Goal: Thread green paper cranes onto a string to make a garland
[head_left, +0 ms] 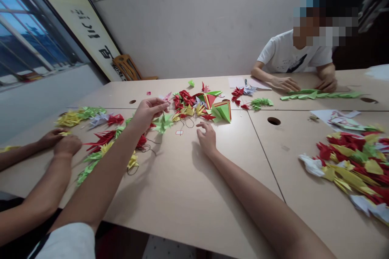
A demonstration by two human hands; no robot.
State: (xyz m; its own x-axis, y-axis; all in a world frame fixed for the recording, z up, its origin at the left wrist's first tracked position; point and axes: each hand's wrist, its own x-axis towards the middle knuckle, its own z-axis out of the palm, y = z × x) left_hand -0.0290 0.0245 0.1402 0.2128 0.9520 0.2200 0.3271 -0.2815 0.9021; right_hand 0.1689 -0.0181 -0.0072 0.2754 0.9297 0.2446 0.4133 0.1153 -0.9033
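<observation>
My left hand (148, 113) is raised over the table, thumb and forefinger pinched on what looks like a thin thread. Directly under the fingertips a green paper crane (163, 123) appears to hang, slightly blurred. My right hand (207, 137) hovers low over the table with fingers bent and apart, holding nothing. Just beyond it lie red paper cranes (186, 99), yellow paper cranes (186, 111) and a fanned stack of green paper (221, 111). A dark loop of thread (190, 123) lies between my hands, near a small red-edged label (179, 132).
Bunches of folded paper (99, 139) lie on the left, beside another person's hands (68, 143). Across the table (231, 194), a person (299, 54) handles a green paper string (319, 95). A large colourful paper pile (358, 166) covers the right side. The tabletop has round holes (274, 121).
</observation>
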